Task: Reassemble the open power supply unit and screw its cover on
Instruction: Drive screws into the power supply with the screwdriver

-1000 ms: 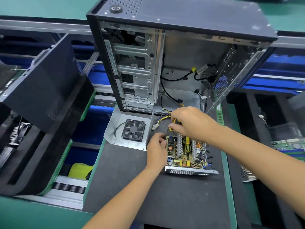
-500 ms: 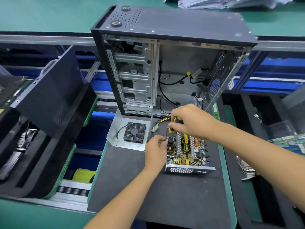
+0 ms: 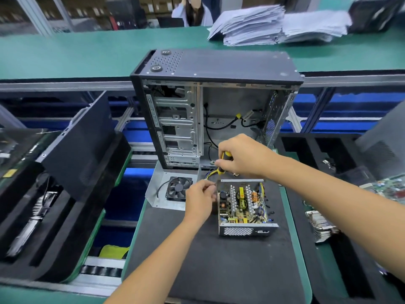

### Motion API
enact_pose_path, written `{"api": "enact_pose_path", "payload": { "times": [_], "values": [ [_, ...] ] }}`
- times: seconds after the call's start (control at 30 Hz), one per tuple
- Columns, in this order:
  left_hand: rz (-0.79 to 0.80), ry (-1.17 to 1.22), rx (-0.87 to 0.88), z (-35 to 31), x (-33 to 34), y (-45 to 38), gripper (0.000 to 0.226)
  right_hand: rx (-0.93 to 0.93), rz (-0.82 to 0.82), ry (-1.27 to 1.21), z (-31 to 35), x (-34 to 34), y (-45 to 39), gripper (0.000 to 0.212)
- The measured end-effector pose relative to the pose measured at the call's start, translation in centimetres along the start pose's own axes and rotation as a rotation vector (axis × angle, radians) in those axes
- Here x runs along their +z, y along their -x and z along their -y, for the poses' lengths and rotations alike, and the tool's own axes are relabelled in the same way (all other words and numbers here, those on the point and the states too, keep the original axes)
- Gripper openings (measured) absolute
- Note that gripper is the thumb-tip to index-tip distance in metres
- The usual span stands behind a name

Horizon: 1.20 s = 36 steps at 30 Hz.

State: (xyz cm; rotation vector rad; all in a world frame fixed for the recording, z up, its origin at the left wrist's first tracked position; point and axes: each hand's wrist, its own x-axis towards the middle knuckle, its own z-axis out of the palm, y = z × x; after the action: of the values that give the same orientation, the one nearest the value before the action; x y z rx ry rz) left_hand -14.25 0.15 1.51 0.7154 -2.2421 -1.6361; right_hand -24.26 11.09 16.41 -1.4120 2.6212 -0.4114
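The open power supply unit (image 3: pixel 243 207) sits on the dark foam mat (image 3: pixel 219 270), circuit board up, just below the right hand (image 3: pixel 245 156), which is closed around a yellow-and-black screwdriver (image 3: pixel 222 162) held above the box's far edge, probably for a board screw. The left hand (image 3: pixel 200 197) pinches something small against the perforated steel wall; what it is cannot be told. Left of that hand lies the bent sheet-metal cover (image 3: pixel 160 194) with its black plastic fan (image 3: pixel 178 188).

Our right hand (image 3: pixel 243 155) has lifted the screwdriver (image 3: pixel 224 161) off the power supply unit (image 3: pixel 242 207); our left hand (image 3: pixel 200 197) has drawn slightly leftward.
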Motion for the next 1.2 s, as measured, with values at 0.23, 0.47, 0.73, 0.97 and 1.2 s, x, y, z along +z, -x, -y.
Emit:
{"api": "enact_pose_path", "payload": {
  "times": [0.23,0.47,0.73,0.97,1.2],
  "values": [
    [0.064,0.013,0.022,-0.1,-0.5,0.4,0.028,-0.001,-0.010,-0.001,0.8,-0.4,0.9,0.022],
    [0.123,-0.084,0.076,0.2,-0.4,0.7,0.014,0.019,0.008,-0.007,1.0,-0.7,1.2,0.025],
    [0.145,-0.143,0.106,0.2,-0.5,0.9,0.012,0.025,-0.005,-0.025,0.9,-0.4,1.6,0.026],
    [0.154,-0.153,0.175,-0.1,-0.2,0.9,0.011,0.147,-0.035,-0.167,0.0,-0.3,1.6,0.029],
    [0.192,-0.180,0.268,-0.6,1.1,0.6,0.008,0.267,-0.135,-0.319,-0.9,-0.1,2.3,0.037]
  ]
}}
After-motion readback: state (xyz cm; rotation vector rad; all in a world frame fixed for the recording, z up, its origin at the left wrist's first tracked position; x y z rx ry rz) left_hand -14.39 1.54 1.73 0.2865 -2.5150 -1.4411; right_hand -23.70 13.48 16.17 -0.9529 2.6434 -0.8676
